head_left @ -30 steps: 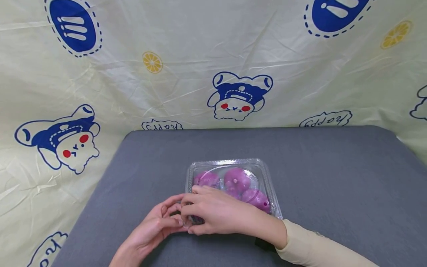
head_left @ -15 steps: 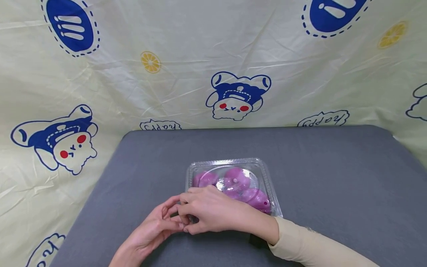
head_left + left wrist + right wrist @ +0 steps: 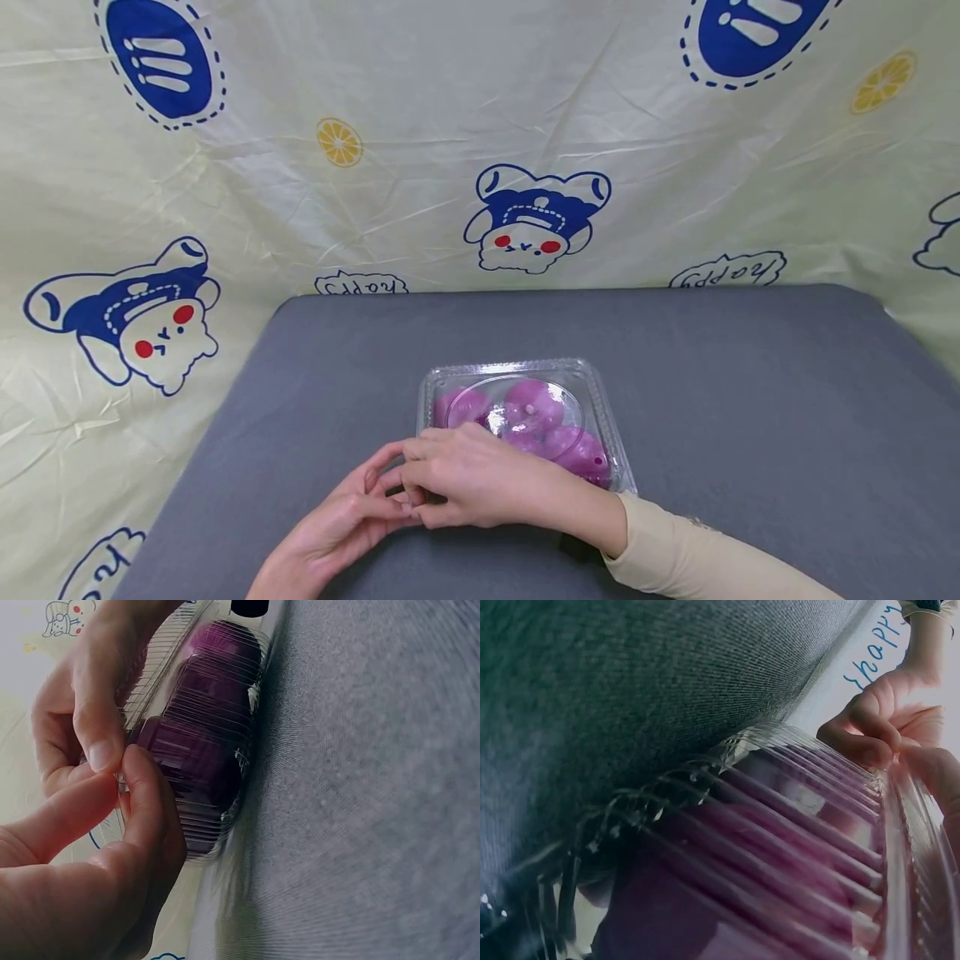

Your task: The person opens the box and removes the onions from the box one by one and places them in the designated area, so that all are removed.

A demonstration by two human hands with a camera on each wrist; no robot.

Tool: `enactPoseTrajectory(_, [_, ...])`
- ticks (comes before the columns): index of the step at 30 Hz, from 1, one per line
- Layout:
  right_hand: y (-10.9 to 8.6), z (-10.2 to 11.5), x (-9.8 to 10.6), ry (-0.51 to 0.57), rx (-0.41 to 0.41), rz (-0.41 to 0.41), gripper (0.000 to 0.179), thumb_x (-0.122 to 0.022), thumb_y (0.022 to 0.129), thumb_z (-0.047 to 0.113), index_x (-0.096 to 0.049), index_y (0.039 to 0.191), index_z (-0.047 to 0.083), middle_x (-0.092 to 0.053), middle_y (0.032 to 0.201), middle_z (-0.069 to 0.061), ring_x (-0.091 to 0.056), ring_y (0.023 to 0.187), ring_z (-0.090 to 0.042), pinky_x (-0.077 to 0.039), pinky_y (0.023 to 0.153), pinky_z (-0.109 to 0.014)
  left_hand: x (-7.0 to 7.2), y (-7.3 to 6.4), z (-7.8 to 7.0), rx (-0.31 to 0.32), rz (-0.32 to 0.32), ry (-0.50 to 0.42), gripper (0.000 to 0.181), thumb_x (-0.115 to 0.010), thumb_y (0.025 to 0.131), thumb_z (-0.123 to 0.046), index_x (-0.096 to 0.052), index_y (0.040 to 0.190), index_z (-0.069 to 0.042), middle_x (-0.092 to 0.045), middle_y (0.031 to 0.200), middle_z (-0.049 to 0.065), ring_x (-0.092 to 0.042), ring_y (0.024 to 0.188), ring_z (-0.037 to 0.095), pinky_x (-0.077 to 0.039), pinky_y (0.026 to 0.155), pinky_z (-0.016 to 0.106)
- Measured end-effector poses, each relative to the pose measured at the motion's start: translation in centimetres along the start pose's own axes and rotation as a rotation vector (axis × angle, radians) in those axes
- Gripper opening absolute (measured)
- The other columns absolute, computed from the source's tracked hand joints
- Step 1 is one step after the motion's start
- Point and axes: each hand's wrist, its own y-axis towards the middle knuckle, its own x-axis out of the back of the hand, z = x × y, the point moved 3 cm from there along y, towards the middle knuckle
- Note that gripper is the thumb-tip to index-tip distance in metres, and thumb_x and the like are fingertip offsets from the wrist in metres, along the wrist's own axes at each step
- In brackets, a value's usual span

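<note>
Here, grey tabletop (image 3: 750,400), cartoon-printed sheet (image 3: 420,75) behind, fingers (image 3: 146,799) pinching clear box (image 3: 598,408).

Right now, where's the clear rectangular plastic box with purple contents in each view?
Head: the clear rectangular plastic box is below centre, slightly right.
Left wrist: upper part, left of centre, slanting.
Right wrist: lower part, running off the bottom edge.
Shared landmark: the bare left hand, at one corner of the box: lower left in left wrist, upper right in right wrist.

Head camera forward and down, tilted wrist close-ups, clear box (image 3: 202,727) shared
</note>
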Motion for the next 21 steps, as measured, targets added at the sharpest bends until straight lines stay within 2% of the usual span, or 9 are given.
enactPoseTrajectory(4, [0.02,0.12,-0.17,0.008,0.005,-0.005,0.014,-0.073,0.084,0.028,-0.060,0.078,0.029,-0.040,0.077,0.016,-0.039,0.072,0.001,-0.026,0.047,-0.011,-0.06,0.05,0.07,-0.015,-0.024,0.015,0.080,-0.053,0.086,0.019,-0.015,0.152,-0.006,-0.057,0.116,0.008,-0.057,0.099,0.020,-0.047,0.098,0.036])
enactPoseTrajectory(9, [0.08,0.18,-0.24,0.049,0.002,-0.003,0.019,-0.073,0.084,0.024,-0.055,0.079,0.027,-0.041,0.077,0.018,-0.040,0.074,0.002,-0.027,0.050,-0.011,-0.29,0.25,0.23,-0.053,-0.007,0.038,0.074,-0.052,0.085,0.020,-0.019,0.147,-0.003,-0.056,0.111,0.008,-0.056,0.095,0.019,-0.048,0.095,0.034])
enactPoseTrajectory(16, [0.07,0.16,-0.24,0.064,-0.022,0.012,0.021,-0.071,0.085,0.020,-0.051,0.079,0.025,-0.041,0.076,0.017,-0.040,0.073,0.001,-0.028,0.051,-0.011,-0.43,0.51,0.20,-0.041,-0.039,0.006,0.075,-0.048,0.086,0.018,-0.011,0.148,-0.001,-0.051,0.117,0.011,-0.055,0.103,0.023,-0.045,0.100,0.038])
enactPoseTrajectory(21, [0.08,0.17,-0.22,0.104,-0.025,0.000,0.018,-0.070,0.087,0.021,-0.055,0.079,0.024,-0.041,0.078,0.015,-0.040,0.072,0.001,-0.028,0.050,-0.010,-0.68,0.58,0.37,-0.075,-0.005,0.009,0.061,-0.045,0.085,0.019,-0.022,0.137,-0.004,-0.051,0.104,0.005,-0.053,0.094,0.019,-0.046,0.090,0.030])
